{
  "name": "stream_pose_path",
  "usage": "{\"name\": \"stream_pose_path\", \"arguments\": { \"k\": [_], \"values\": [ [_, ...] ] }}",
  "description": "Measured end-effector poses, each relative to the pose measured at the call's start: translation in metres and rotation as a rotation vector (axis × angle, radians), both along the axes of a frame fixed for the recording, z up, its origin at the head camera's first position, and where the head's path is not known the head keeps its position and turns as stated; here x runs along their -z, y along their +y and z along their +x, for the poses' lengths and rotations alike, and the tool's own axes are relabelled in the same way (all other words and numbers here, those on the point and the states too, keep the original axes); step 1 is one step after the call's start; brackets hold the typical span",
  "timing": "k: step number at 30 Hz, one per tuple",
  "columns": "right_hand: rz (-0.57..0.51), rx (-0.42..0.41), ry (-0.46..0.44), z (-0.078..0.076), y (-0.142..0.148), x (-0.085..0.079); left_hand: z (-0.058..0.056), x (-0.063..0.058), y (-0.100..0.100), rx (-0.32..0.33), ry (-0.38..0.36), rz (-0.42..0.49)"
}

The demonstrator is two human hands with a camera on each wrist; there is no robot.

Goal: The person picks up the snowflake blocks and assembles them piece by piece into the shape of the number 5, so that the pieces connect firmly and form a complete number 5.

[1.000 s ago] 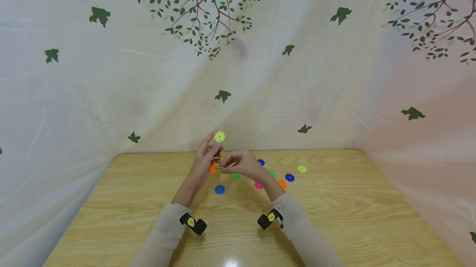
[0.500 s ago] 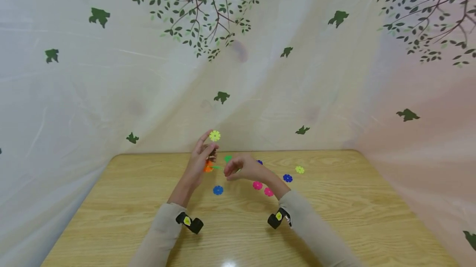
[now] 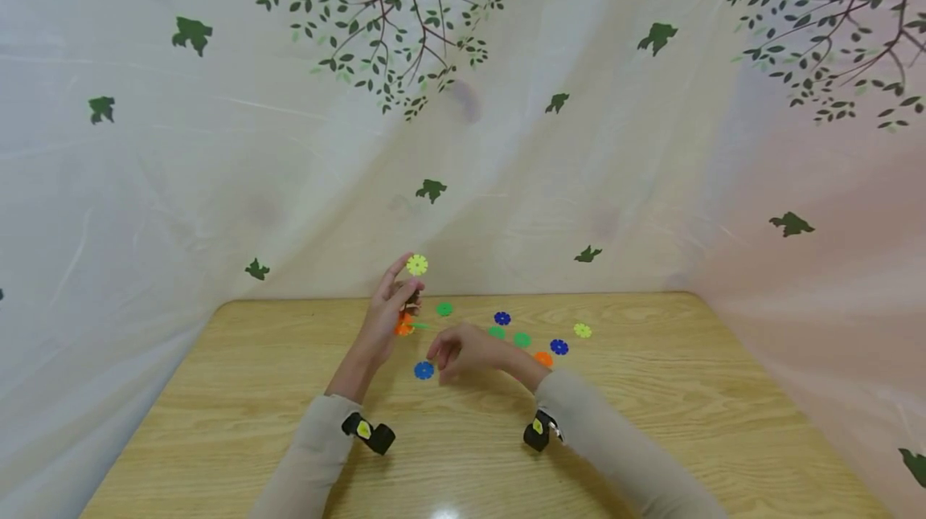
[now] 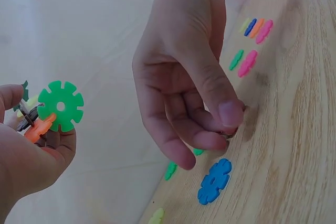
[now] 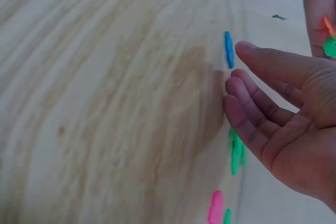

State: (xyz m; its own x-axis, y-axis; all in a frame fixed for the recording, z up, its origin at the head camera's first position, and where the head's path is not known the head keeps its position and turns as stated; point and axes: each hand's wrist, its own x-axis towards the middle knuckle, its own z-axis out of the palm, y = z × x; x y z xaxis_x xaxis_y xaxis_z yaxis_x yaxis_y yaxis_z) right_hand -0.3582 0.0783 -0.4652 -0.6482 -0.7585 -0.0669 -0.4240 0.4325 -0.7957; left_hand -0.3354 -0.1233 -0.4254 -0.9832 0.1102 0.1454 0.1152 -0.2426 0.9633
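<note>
My left hand (image 3: 374,324) is raised over the table's far side and holds joined notched plastic discs, shaped like flowers. A yellow disc (image 3: 417,264) tops the piece; an orange disc (image 4: 41,128) and a green disc (image 4: 67,98) stick out lower down. A dark disc between them is partly covered by the fingers. Just right of a loose blue disc (image 3: 424,370), my right hand (image 3: 472,349) hovers low with loosely bent fingers. In the right wrist view, thumb and fingers are apart with nothing between them, near the blue disc but apart from it.
More loose discs lie to the right on the wooden table (image 3: 651,422): green (image 3: 444,309), dark blue (image 3: 502,318), orange (image 3: 543,359) and yellow (image 3: 582,330). Pink discs (image 4: 248,63) show in the left wrist view. A printed cloth (image 3: 325,181) hangs behind the table.
My right hand has let go of the green disc on the joined piece, drawn away rightward, then come down beside the blue disc. The left hand has shifted slightly left, still holding the piece.
</note>
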Motion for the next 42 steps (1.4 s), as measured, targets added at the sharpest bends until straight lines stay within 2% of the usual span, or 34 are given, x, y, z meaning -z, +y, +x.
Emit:
{"name": "stream_pose_path", "arguments": {
  "k": [5, 17, 26, 31, 38, 42],
  "values": [
    [0.012, -0.008, 0.040, 0.000, -0.005, 0.002, 0.000, 0.001, 0.000, 0.001, 0.005, -0.007],
    [0.040, -0.053, 0.062, -0.006, -0.015, 0.005, 0.002, 0.000, 0.001, -0.003, 0.008, 0.004],
    [0.047, -0.086, 0.087, -0.007, -0.018, 0.004, 0.000, 0.004, 0.002, 0.021, 0.019, -0.014],
    [0.074, -0.106, 0.056, -0.009, -0.017, 0.001, 0.001, 0.005, 0.003, 0.024, 0.025, -0.019],
    [0.087, -0.141, -0.033, -0.010, -0.013, -0.006, 0.002, 0.006, 0.003, 0.019, 0.014, -0.012],
    [0.089, -0.170, -0.047, -0.009, -0.012, -0.009, 0.002, 0.006, 0.004, 0.020, 0.015, -0.016]
  ]
}}
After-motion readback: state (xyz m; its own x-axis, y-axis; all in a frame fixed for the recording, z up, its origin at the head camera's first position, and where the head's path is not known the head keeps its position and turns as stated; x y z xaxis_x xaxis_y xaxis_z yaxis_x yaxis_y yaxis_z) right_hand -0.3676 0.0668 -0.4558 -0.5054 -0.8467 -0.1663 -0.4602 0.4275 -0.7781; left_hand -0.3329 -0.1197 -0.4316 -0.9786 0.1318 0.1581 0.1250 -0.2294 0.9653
